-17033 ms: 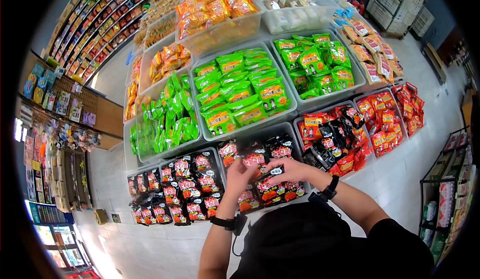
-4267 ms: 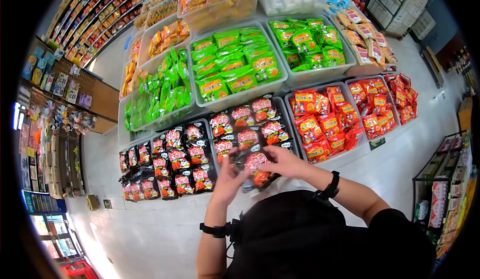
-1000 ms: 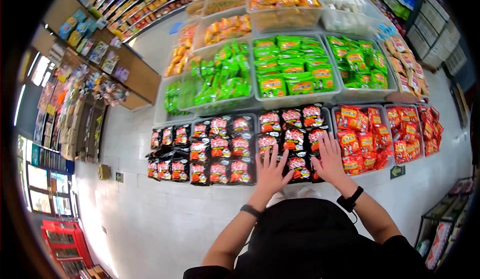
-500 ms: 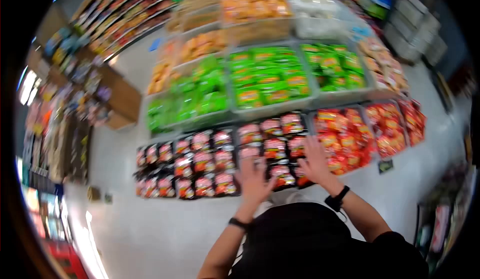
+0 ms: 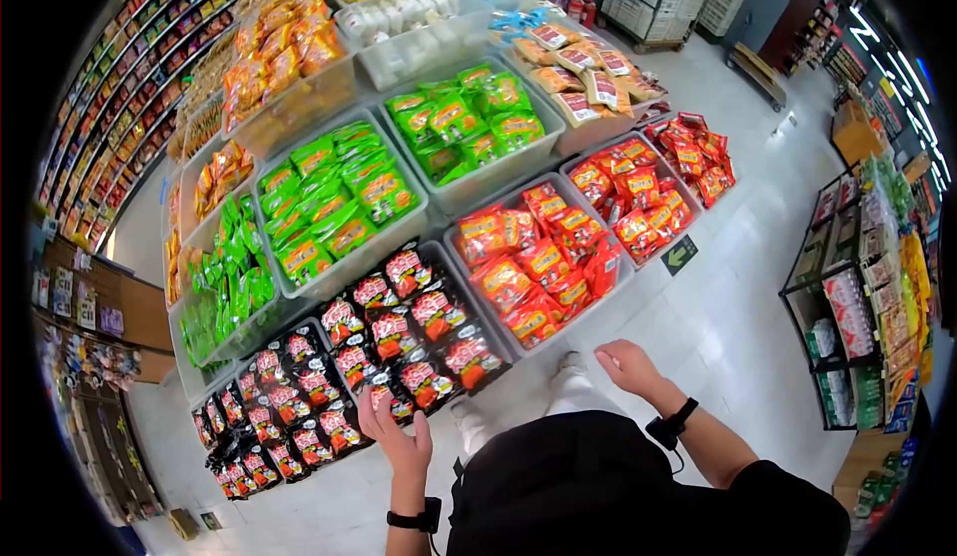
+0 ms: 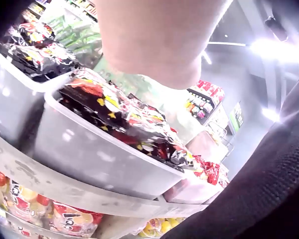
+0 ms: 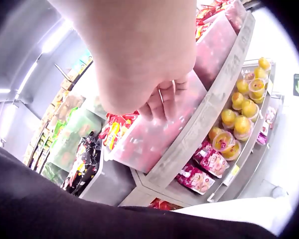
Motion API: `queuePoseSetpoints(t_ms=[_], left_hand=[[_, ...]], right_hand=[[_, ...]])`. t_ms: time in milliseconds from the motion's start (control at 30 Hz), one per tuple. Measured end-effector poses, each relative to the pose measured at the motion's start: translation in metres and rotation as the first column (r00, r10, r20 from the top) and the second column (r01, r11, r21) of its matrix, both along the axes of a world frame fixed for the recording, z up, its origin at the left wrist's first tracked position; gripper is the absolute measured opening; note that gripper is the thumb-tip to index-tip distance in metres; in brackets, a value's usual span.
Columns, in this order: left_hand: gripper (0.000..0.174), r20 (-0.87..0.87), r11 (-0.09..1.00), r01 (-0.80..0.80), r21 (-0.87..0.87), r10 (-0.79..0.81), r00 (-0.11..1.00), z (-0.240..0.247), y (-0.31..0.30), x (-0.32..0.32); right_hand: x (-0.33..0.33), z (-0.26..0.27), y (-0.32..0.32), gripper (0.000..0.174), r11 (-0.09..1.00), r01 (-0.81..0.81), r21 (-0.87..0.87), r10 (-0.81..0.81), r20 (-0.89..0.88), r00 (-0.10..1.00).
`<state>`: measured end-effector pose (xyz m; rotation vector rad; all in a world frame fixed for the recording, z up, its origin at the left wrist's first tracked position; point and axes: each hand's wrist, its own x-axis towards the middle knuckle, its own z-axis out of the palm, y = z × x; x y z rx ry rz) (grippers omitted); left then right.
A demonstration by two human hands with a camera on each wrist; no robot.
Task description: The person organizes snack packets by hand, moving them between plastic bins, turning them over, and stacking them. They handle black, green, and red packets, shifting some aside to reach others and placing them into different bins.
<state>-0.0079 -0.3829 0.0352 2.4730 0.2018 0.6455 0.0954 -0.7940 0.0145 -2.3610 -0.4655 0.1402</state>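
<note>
My left hand (image 5: 401, 441) is at the near edge of a bin of black snack packets (image 5: 394, 337), its loosely bent fingers overlapping the front packets. Those packets lie in neat rows. In the left wrist view the hand's underside (image 6: 152, 45) hangs over the grey bin wall (image 6: 99, 154). My right hand (image 5: 630, 369) is off to the right, in front of a bin of red packets (image 5: 543, 267), and holds nothing. Its fingers (image 7: 162, 102) hang loosely curled in the right wrist view.
More black packets (image 5: 289, 396) fill bins at the left. Behind stand bins of green packets (image 5: 334, 202) and orange packets (image 5: 284, 57). A lower shelf carries yellow fruit cups (image 7: 244, 109). A black rack (image 5: 837, 297) stands at the right, across the floor (image 5: 698, 327).
Earlier, both hands handled a black packet, then lay spread over the front packets. Now they have lifted apart, the right toward the red bin. Black packets have gone from the red bin.
</note>
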Motion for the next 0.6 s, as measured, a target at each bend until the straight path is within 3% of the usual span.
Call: queuePoseSetpoints(t_ms=[133, 233, 333, 400, 433, 600], left_hand=[[0.058, 0.081, 0.999, -0.034, 0.032, 0.031, 0.996, -0.001, -0.063, 0.028], [0.064, 0.028, 0.993, -0.101, 0.058, 0.099, 0.995, -0.004, -0.128, 0.054], [0.061, 0.01, 0.999, -0.017, 0.045, 0.017, 1.0, 0.011, -0.191, 0.089], [0.061, -0.121, 0.997, 0.062, -0.054, -0.068, 0.99, 0.019, -0.226, 0.115], [0.066, -0.228, 0.996, 0.064, 0.056, -0.049, 0.973, 0.023, -0.241, 0.126], [0.076, -0.235, 0.984, 0.166, -0.066, -0.177, 0.956, 0.004, -0.293, 0.189]], right_hand=[[0.036, -0.004, -0.047, 0.017, 0.995, -0.099, 0.034, 0.098, 0.02, 0.995], [0.071, 0.003, -0.085, 0.015, 0.992, -0.125, -0.014, 0.126, 0.025, 0.992], [0.1, 0.016, -0.109, 0.021, 0.992, -0.123, 0.025, 0.116, 0.206, 0.972], [0.118, 0.032, -0.114, 0.028, 0.992, -0.103, 0.074, 0.083, 0.237, 0.968], [0.126, 0.037, -0.114, 0.031, 0.99, -0.098, 0.097, 0.071, 0.251, 0.965], [0.166, 0.039, -0.103, 0.039, 0.975, -0.196, 0.101, 0.169, 0.225, 0.96]])
